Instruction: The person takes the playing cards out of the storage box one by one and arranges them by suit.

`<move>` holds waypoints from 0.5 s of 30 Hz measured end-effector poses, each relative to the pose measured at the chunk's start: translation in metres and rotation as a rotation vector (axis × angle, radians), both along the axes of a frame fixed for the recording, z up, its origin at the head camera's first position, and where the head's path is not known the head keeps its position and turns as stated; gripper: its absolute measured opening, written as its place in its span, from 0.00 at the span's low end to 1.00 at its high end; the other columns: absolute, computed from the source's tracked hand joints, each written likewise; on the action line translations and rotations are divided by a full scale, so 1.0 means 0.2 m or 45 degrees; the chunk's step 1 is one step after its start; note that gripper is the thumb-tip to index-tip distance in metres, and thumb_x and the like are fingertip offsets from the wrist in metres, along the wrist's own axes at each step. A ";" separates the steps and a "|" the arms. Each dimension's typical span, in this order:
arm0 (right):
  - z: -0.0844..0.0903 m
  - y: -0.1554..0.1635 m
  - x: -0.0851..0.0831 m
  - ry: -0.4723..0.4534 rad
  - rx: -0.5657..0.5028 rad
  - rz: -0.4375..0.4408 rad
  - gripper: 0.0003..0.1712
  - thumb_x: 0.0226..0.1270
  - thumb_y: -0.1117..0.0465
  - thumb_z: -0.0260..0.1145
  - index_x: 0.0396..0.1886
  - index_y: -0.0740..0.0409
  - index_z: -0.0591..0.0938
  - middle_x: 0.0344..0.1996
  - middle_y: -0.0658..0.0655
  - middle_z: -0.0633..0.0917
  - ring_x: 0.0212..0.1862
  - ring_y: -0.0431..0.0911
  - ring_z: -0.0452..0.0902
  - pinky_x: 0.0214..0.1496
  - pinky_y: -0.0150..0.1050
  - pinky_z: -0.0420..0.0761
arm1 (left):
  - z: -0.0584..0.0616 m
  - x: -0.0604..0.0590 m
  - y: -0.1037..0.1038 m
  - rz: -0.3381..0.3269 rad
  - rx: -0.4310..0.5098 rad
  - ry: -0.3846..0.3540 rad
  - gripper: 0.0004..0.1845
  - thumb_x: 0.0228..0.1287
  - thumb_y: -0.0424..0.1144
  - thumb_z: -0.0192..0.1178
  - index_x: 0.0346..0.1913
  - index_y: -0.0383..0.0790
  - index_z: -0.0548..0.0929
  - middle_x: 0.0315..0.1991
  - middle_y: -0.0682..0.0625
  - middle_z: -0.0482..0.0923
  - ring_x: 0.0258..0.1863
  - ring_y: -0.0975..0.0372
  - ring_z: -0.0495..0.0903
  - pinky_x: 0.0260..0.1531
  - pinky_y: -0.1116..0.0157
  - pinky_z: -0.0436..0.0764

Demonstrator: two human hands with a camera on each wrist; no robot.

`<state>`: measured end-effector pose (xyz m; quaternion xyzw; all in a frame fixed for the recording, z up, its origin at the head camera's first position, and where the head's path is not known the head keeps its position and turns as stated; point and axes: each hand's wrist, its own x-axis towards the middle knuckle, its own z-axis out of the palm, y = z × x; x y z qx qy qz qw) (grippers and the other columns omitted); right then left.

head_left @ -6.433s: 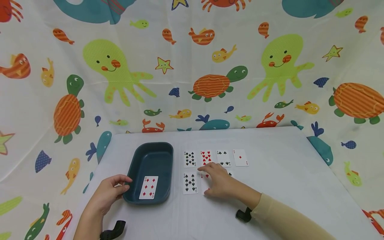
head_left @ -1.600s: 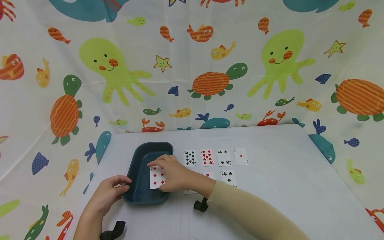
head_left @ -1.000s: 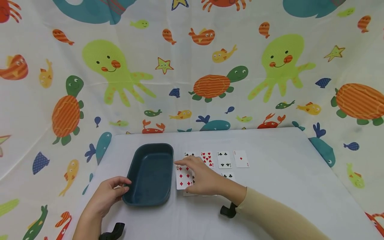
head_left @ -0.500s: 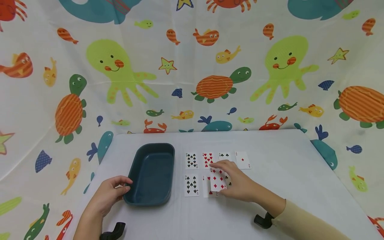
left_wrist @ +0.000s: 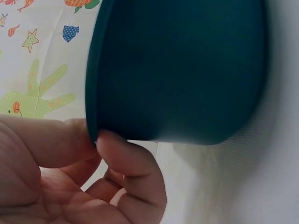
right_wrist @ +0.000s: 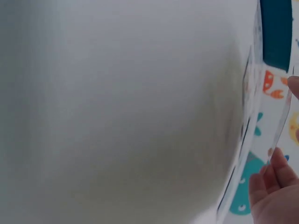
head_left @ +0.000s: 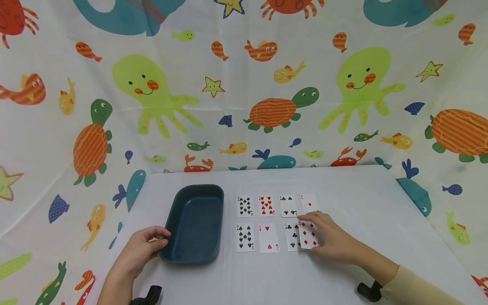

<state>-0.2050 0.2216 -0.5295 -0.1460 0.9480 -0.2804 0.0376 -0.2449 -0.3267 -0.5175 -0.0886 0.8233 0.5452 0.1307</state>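
At the right end of the near row of cards, a diamond card [head_left: 309, 234] lies face up under the right hand [head_left: 331, 239], whose fingers curl round its right edge and top corner and pinch it against the white table [head_left: 366, 220]. Its left edge overlaps or touches the club card [head_left: 291, 235] beside it; which of the two I cannot tell. In the right wrist view the card [right_wrist: 282, 116] shows edge-on and tilted, held between fingertips [right_wrist: 280, 170], so it is not fully flat.

Left of the club card in that row lie a two of hearts [head_left: 268, 238] and a nine of spades [head_left: 244, 237]. Behind them runs the far row: a spade card [head_left: 245, 206], a heart card [head_left: 266, 205], a four of clubs [head_left: 288, 206] and an ace of diamonds [head_left: 309, 203], the last just beyond the right hand's fingertips.

Further left stands a dark teal tray [head_left: 182, 250], well apart from the diamond card and holding nothing visible. The left hand [head_left: 141, 250] grips its near left corner: the left wrist view shows the thumb [left_wrist: 128, 163] pressed on the outer wall and a finger over the rim of the tray [left_wrist: 177, 70].

A sea-creature patterned cloth [head_left: 244, 84] hangs behind and to both sides of the table.
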 end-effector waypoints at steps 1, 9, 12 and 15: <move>-0.01 0.02 0.00 -0.002 0.008 -0.001 0.50 0.53 0.65 0.81 0.76 0.37 0.74 0.72 0.46 0.74 0.75 0.52 0.67 0.67 0.54 0.82 | 0.00 0.00 0.00 0.003 0.001 0.001 0.13 0.73 0.27 0.62 0.56 0.28 0.85 0.38 0.51 0.75 0.36 0.60 0.77 0.36 0.65 0.84; -0.04 0.13 0.00 -0.030 0.052 0.018 0.50 0.54 0.67 0.81 0.76 0.36 0.75 0.72 0.48 0.74 0.75 0.53 0.67 0.72 0.57 0.78 | 0.01 0.01 0.01 0.013 -0.004 0.001 0.12 0.72 0.28 0.63 0.55 0.29 0.86 0.37 0.50 0.74 0.38 0.59 0.77 0.36 0.64 0.83; -0.04 0.14 -0.01 -0.056 0.079 0.023 0.49 0.55 0.66 0.82 0.76 0.35 0.75 0.74 0.51 0.73 0.76 0.56 0.66 0.71 0.59 0.79 | 0.01 0.02 0.02 0.015 -0.009 0.001 0.13 0.72 0.28 0.63 0.56 0.29 0.86 0.37 0.49 0.73 0.38 0.58 0.76 0.37 0.64 0.83; -0.04 0.15 -0.01 -0.089 0.091 0.018 0.48 0.56 0.66 0.82 0.75 0.35 0.75 0.74 0.53 0.73 0.76 0.57 0.66 0.70 0.58 0.81 | 0.01 0.02 0.01 0.013 -0.010 0.002 0.13 0.72 0.28 0.63 0.57 0.29 0.86 0.37 0.49 0.73 0.38 0.58 0.76 0.37 0.64 0.84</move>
